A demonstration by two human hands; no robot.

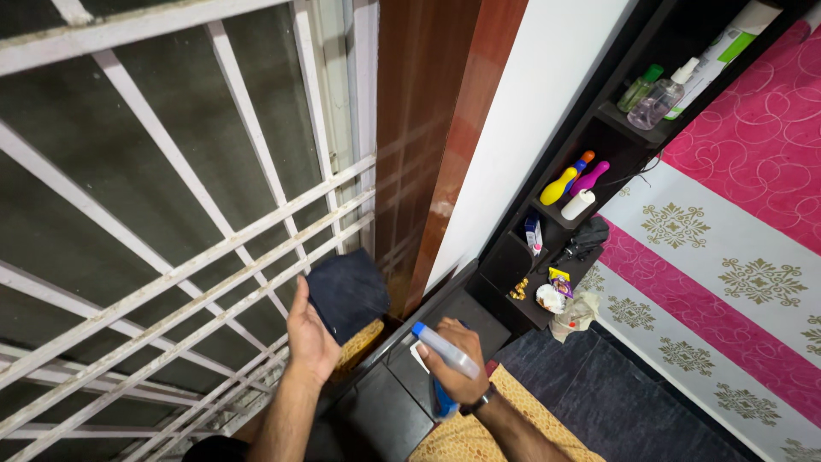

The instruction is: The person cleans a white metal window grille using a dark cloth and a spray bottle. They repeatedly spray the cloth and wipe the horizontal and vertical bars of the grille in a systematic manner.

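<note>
Right hand [457, 376] gripped spray bottle [446, 351], fingers wrapped round it, nozzle toward window. Left hand [310, 334] pressed dark cloth [346, 293] against white window grille [197, 257] — fingers closed on cloth. Risk: overspray could wet wooden frame [428, 145] — cloth might slip between bars.

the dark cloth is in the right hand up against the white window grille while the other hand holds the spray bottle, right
Not quite: the head view shows the dark cloth in the left hand, pressed up by the white window grille. The spray bottle is in the right hand. The rest stands.
</note>
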